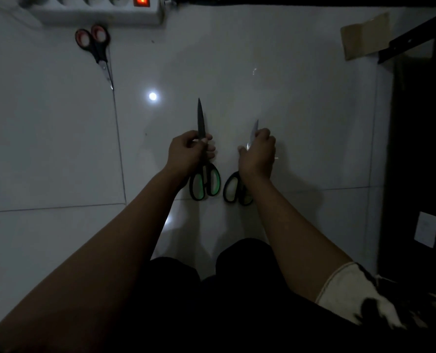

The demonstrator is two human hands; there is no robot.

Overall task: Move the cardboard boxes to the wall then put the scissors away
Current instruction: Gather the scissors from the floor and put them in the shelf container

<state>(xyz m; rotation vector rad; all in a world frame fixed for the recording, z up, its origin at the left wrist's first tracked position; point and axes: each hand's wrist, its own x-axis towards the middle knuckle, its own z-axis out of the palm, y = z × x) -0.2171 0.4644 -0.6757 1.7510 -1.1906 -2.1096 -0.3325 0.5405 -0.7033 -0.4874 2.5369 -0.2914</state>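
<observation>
Two pairs of scissors with black and green handles lie on the white tiled floor in front of me, blades pointing away. My left hand (190,150) grips the left pair (204,179) around its blades near the pivot. My right hand (257,154) grips the right pair (234,187) the same way, with its blade tip showing above my fingers. A third pair of scissors (98,49) with red and black handles lies far left near the power strip. A small cardboard box (364,36) stands at the far right by dark furniture.
A white power strip (97,10) with a lit red switch lies along the top edge. Dark furniture (420,149) fills the right side. My knees in dark clothing are at the bottom centre. The room is dim, with a lamp reflection on the floor.
</observation>
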